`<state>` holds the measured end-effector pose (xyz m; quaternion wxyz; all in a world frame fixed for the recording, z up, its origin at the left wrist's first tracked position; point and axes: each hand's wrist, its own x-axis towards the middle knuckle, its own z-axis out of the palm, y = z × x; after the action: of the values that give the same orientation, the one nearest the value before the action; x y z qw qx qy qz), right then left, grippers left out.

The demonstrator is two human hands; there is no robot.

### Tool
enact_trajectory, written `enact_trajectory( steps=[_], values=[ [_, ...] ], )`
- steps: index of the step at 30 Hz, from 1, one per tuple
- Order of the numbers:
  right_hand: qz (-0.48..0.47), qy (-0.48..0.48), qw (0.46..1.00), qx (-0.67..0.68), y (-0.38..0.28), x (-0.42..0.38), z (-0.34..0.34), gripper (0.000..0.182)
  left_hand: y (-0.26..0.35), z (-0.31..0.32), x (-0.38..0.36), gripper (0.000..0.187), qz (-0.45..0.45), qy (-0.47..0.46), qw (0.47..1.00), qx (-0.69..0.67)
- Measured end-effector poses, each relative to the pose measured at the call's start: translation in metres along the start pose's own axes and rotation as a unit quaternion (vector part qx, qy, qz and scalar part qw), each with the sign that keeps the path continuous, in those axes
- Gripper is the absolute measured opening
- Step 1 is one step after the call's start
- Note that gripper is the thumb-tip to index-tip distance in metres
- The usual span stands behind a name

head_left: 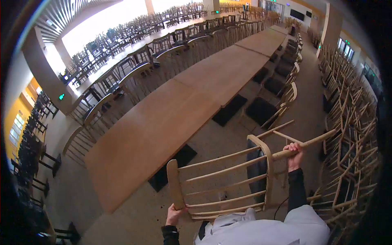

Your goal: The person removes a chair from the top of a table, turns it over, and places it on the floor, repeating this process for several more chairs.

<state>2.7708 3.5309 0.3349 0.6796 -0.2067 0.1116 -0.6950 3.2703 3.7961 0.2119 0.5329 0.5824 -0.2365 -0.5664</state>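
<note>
I hold a light wooden chair (222, 175) tipped on its side in front of me, its slatted back facing up and its black seat turned away. My left hand (175, 213) grips the lower end of the curved backrest rail. My right hand (294, 155) is closed around one of the chair's legs, which points up and to the right. The chair hangs above the floor beside the near end of a long wooden table (163, 122).
More tables run in a line into the distance, with chairs (281, 102) tucked along their right side and a row of chairs (134, 77) along the left. Stacked wooden chairs (351, 134) crowd the right edge. Dark chairs (32, 155) stand at the far left.
</note>
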Motion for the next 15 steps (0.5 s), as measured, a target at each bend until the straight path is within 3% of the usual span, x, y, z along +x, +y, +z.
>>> enact_trajectory(
  steps=[3, 4, 6, 8, 12, 13, 15],
  values=[
    [-0.01, 0.116, 0.993, 0.035, -0.004, 0.035, -0.06, 0.021, 0.051, 0.034, 0.023, 0.027, -0.046, -0.027, 0.998, -0.014],
    [-0.025, 0.178, 0.983, 0.047, -0.005, 0.044, -0.079, 0.021, 0.063, 0.047, 0.03, 0.026, -0.041, -0.014, 0.998, 0.038],
    [-0.037, 0.203, 0.978, 0.036, -0.002, 0.054, -0.12, 0.021, 0.082, 0.069, 0.039, 0.025, -0.037, -0.004, 0.995, 0.095],
    [-0.03, 0.342, 0.939, 0.028, 0.005, 0.061, -0.152, 0.019, 0.099, 0.085, 0.045, 0.026, -0.032, -0.05, 0.995, 0.076],
    [0.025, 0.396, 0.916, -0.067, 0.032, 0.065, -0.242, 0.014, 0.114, 0.114, 0.055, 0.029, -0.068, -0.051, 0.988, 0.13],
    [0.026, 0.447, 0.894, -0.027, 0.037, 0.069, -0.245, 0.016, 0.126, 0.127, 0.059, 0.031, -0.068, -0.07, 0.986, 0.138],
    [0.084, 0.424, 0.9, -0.058, 0.041, 0.075, -0.259, 0.017, 0.137, 0.14, 0.069, 0.034, -0.072, -0.089, 0.982, 0.152]
  ],
)
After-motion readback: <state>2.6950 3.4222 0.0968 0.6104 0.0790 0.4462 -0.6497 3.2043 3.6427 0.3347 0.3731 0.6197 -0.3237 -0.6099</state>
